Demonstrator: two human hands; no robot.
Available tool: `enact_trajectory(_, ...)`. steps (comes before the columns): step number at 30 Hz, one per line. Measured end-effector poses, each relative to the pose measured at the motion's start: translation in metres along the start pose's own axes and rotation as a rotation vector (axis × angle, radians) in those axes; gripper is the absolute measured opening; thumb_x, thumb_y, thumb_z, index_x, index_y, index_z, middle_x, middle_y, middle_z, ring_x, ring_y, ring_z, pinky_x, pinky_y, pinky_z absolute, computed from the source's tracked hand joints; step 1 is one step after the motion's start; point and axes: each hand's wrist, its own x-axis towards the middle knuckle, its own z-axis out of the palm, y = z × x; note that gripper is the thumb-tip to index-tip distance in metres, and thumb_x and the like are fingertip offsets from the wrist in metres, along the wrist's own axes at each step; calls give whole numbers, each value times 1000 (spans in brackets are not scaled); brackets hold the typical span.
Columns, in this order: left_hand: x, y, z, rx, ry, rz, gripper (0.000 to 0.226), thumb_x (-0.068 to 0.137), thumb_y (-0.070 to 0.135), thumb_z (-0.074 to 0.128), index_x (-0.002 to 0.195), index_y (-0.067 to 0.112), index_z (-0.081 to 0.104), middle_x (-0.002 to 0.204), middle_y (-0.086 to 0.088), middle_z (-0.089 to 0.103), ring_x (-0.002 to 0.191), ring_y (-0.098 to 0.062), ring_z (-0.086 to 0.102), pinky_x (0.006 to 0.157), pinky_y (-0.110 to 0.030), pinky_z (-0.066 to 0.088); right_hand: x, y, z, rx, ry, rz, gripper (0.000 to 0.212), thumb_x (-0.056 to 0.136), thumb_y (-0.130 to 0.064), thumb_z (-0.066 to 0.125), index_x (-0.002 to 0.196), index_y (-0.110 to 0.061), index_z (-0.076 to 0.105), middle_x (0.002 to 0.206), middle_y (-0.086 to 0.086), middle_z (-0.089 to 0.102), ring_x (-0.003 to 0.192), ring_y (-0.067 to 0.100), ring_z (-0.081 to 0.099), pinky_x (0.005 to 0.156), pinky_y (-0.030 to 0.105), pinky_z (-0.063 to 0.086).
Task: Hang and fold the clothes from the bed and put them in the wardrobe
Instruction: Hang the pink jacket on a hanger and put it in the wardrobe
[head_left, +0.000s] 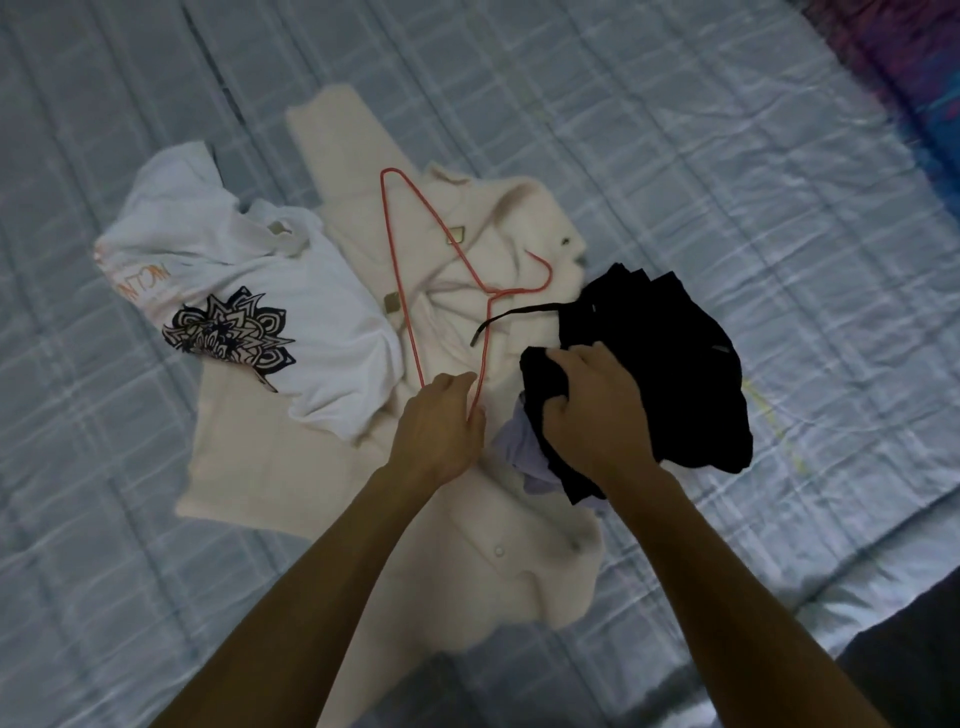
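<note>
red hanger (491, 296) across cream coat (291, 467), clamped in left fingers (474, 415); right fingers (557, 415) clamped on black garment (660, 332).

We see our two arms bare along their whole visible length. The left forearm (322, 571) and the right forearm (717, 571) are long and slim, narrowing toward the wrists. Our left hand (441, 426) and right hand (597, 410) are bare as well, with knuckles faintly marked. We cannot tell whether the dark grey patch (914, 654) in the lower right corner is our clothing.
</note>
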Motion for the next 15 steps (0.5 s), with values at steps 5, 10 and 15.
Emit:
enact_trajectory(5, 52, -1, 3, 17, 32, 8, 41, 94, 23, 47, 133, 10, 49, 120, -14, 58, 105, -29, 56, 91, -41, 45, 48, -11, 24, 181, -92, 63, 49, 87, -13, 51, 136, -9, 47, 137, 13, 47, 126, 28, 44, 104, 40, 37)
enact_trajectory(10, 100, -7, 7, 47, 143, 25, 39, 90, 16, 51, 128, 6, 52, 120, -17, 57, 106, -34, 55, 89, -41, 42, 92, -12, 47, 142, -163, 179, 56, 89, -22, 52, 141, -10, 34, 138, 13, 39, 127, 30, 38, 100, 41, 39)
enact_trajectory(15, 137, -25, -10, 135, 280, -8, 46, 86, 12, 51, 132, 7, 49, 129, -16, 52, 115, -33, 50, 96, -45, 38, 108, -28, 67, 123, -176, 261, 36, 94, -39, 46, 112, -11, 58, 113, 9, 61, 106, 28, 57, 85, 36, 47)
